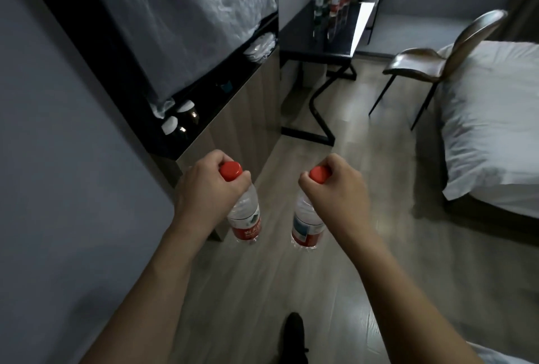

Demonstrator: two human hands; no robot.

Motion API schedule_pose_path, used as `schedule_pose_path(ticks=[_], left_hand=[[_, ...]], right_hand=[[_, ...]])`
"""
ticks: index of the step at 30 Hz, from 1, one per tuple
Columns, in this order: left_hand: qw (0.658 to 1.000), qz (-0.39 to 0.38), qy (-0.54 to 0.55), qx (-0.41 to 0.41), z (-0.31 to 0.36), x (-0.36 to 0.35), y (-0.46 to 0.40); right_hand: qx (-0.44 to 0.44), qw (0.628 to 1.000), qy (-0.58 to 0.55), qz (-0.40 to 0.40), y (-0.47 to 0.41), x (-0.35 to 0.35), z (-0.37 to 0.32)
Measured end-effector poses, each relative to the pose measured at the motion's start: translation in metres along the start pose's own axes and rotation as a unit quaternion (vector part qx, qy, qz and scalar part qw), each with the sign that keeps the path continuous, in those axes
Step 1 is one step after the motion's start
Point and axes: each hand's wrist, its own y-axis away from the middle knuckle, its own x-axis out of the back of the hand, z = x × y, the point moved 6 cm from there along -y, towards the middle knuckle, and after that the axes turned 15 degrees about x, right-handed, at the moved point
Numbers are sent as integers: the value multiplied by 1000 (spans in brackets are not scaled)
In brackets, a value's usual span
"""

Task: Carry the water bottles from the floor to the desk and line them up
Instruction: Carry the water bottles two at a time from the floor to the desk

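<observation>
I carry two clear water bottles with red caps and red labels, hanging above the wooden floor. My left hand (204,188) grips the neck of the left bottle (245,217) just under its cap. My right hand (335,188) grips the neck of the right bottle (306,223) the same way. Ahead stands the black desk (309,45), with several more red-labelled bottles (332,4) standing close together on its far part by the wall.
A dark cabinet (204,106) runs along the left wall with a covered screen (180,13) above it and two small jars (180,121) on top. A chair (431,60) stands right of the desk, a white bed (490,118) beyond it. My shoe (294,334) shows below.
</observation>
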Motion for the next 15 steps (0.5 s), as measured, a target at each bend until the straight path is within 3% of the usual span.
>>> schedule_pose_path(ticks=[5,15], left_hand=[[1000,-24,11,-8,56,-63,-72],[999,-36,29,-22,189,-167,-187]], right_hand=[[-23,1000,9,-18,-85,4,52],[-45,999,24,18,-248,38,157]])
